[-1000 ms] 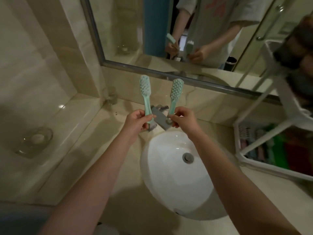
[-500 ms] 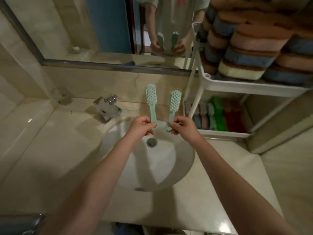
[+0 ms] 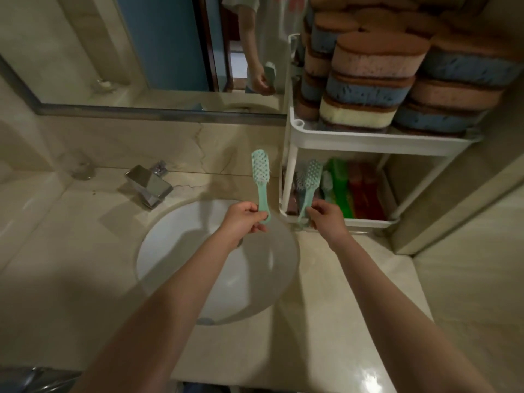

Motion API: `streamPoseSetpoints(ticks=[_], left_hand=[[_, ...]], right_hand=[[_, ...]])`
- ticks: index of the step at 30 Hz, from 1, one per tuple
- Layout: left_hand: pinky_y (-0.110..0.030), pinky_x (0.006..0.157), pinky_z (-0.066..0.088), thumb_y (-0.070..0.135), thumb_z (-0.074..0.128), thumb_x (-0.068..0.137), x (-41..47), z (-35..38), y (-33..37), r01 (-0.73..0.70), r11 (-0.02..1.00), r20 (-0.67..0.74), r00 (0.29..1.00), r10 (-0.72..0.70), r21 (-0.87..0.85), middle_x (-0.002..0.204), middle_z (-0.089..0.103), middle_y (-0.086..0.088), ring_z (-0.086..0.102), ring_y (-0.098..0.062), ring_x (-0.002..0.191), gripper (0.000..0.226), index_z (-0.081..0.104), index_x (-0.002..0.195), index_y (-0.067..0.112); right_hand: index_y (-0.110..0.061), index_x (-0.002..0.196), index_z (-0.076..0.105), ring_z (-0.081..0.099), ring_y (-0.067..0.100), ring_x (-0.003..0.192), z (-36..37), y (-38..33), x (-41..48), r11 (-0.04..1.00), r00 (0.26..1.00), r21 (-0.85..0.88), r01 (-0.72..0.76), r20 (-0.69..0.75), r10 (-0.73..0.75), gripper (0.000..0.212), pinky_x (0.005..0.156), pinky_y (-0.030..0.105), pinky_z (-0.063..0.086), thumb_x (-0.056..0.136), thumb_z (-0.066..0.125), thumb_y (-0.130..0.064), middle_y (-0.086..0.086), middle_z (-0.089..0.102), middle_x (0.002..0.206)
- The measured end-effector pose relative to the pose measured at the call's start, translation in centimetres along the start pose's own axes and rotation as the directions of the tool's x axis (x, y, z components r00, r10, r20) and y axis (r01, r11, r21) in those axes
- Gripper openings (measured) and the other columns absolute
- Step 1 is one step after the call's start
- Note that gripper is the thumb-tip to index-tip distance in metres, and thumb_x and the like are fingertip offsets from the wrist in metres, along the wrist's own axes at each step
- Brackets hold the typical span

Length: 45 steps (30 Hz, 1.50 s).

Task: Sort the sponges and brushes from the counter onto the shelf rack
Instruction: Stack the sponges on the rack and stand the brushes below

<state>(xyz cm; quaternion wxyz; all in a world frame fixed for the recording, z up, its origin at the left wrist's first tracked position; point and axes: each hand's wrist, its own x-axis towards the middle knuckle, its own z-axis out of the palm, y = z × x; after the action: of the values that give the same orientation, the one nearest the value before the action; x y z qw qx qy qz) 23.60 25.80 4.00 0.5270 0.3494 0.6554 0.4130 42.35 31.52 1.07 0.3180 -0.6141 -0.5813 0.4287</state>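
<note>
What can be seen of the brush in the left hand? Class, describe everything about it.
The left brush is mint green and looks plastic: an oval head dotted with pale tufts, then a slim flat handle with a rounded end. It stands upright, head up, above the far rim of the sink, left of the rack. The left hand pinches its lower handle; nothing else touches it.

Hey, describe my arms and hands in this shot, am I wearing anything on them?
Both arms are bare as far as the frame shows, with no sleeves in direct view. The left hand and right hand show no gloves, rings, watch or bracelet. The mirror reflects a short, light-coloured sleeve.
</note>
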Motion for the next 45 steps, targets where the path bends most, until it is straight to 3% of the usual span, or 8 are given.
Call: streamPoseSetpoints(ticks=[7, 15, 24, 28, 32, 36, 41, 45], left_hand=[[-0.017, 0.043, 0.041, 0.0, 0.063, 0.083, 0.5, -0.3, 1.2, 0.031, 0.999, -0.055, 0.998, -0.029, 0.032, 0.077, 0.064, -0.01, 0.063, -0.009, 0.045, 0.016, 0.053, 0.075, 0.009], [-0.024, 0.052, 0.043, -0.001, 0.063, 0.083, 0.0, -1.1, 0.9, 0.027, 0.999, -0.079, 0.997, -0.024, 0.035, 0.074, 0.063, -0.01, 0.061, -0.008, 0.042, 0.009, 0.055, 0.082, 0.004], [-0.024, 0.052, 0.043, 0.002, 0.065, 0.082, -0.6, -0.8, 0.1, 0.038, 0.998, -0.054, 0.998, -0.036, 0.049, 0.075, 0.066, -0.009, 0.064, -0.013, 0.051, 0.008, 0.06, 0.079, 0.007], [-0.02, 0.049, 0.044, 0.003, 0.067, 0.08, -1.6, -0.1, -0.7, 0.029, 0.999, -0.015, 0.999, -0.029, 0.021, 0.069, 0.068, -0.004, 0.066, -0.014, 0.054, 0.008, 0.062, 0.076, 0.008], [-0.017, 0.052, 0.048, 0.003, 0.068, 0.081, -2.7, 2.1, -2.1, 0.011, 0.996, 0.089, 0.996, -0.018, 0.085, 0.058, 0.068, 0.005, 0.065, -0.008, 0.05, 0.009, 0.066, 0.078, 0.011], [-0.011, 0.045, 0.044, 0.0, 0.064, 0.083, -2.7, 5.7, -1.7, 0.002, 0.995, 0.171, 0.985, -0.018, 0.096, 0.066, 0.065, -0.001, 0.062, -0.003, 0.043, 0.013, 0.063, 0.077, 0.011], [-0.012, 0.041, 0.042, -0.001, 0.061, 0.085, -1.4, 9.1, 0.1, 0.014, 0.994, 0.18, 0.983, -0.034, 0.112, 0.076, 0.063, -0.01, 0.058, -0.004, 0.037, 0.013, 0.06, 0.097, 0.001], [-0.014, 0.045, 0.044, 0.0, 0.062, 0.085, -1.1, 9.9, 0.5, 0.014, 0.988, 0.188, 0.981, -0.043, 0.155, 0.08, 0.064, -0.012, 0.059, -0.004, 0.038, 0.023, 0.06, 0.107, -0.005]], right_hand=[[-0.006, 0.107, 0.066, 0.062, 0.031, 0.1, 0.7, -1.6, 5.7, 0.976, 0.995, -0.197, -0.091, 0.016, 0.096, 0.019, 0.089, 0.04, 0.052, 0.091, 0.057, -0.011, 0.015, 0.066, 0.109], [-0.002, 0.105, 0.069, 0.063, 0.03, 0.09, 1.7, -0.6, 7.0, 0.917, 0.979, -0.391, -0.083, 0.14, 0.148, 0.023, 0.075, 0.03, 0.048, 0.091, 0.052, -0.002, 0.017, 0.067, 0.108], [-0.006, 0.1, 0.071, 0.065, 0.027, 0.094, 1.9, -0.1, 6.0, 0.882, 0.996, -0.471, -0.007, 0.074, 0.047, 0.017, 0.084, 0.032, 0.051, 0.085, 0.063, -0.008, 0.013, 0.07, 0.104], [-0.008, 0.108, 0.068, 0.063, 0.024, 0.1, 1.4, -0.3, 4.4, 0.942, 0.996, -0.331, 0.052, -0.047, -0.071, 0.023, 0.089, 0.031, 0.048, 0.086, 0.064, -0.01, 0.009, 0.069, 0.108], [-0.013, 0.088, 0.068, 0.061, 0.011, 0.074, 0.4, -0.3, 1.7, 0.991, 0.993, -0.061, 0.115, 0.023, -0.114, 0.007, 0.075, 0.03, 0.052, 0.082, 0.069, -0.008, 0.004, 0.066, 0.084], [-0.015, 0.076, 0.067, 0.055, 0.0, 0.058, -2.0, 0.5, -0.2, 0.992, 0.995, 0.113, 0.052, 0.076, -0.061, 0.021, 0.062, 0.02, 0.044, 0.081, 0.064, 0.005, 0.001, 0.064, 0.073], [-0.007, 0.085, 0.071, 0.051, -0.007, 0.045, -4.8, 1.0, -1.4, 0.98, 0.996, 0.201, -0.006, 0.083, -0.011, 0.016, 0.049, 0.01, 0.038, 0.083, 0.062, 0.006, -0.009, 0.062, 0.061], [-0.006, 0.075, 0.069, 0.048, 0.001, 0.053, -4.9, 1.0, -1.0, 0.987, 0.998, 0.158, 0.019, 0.064, -0.03, 0.006, 0.055, 0.017, 0.039, 0.081, 0.072, -0.008, -0.001, 0.059, 0.064]])
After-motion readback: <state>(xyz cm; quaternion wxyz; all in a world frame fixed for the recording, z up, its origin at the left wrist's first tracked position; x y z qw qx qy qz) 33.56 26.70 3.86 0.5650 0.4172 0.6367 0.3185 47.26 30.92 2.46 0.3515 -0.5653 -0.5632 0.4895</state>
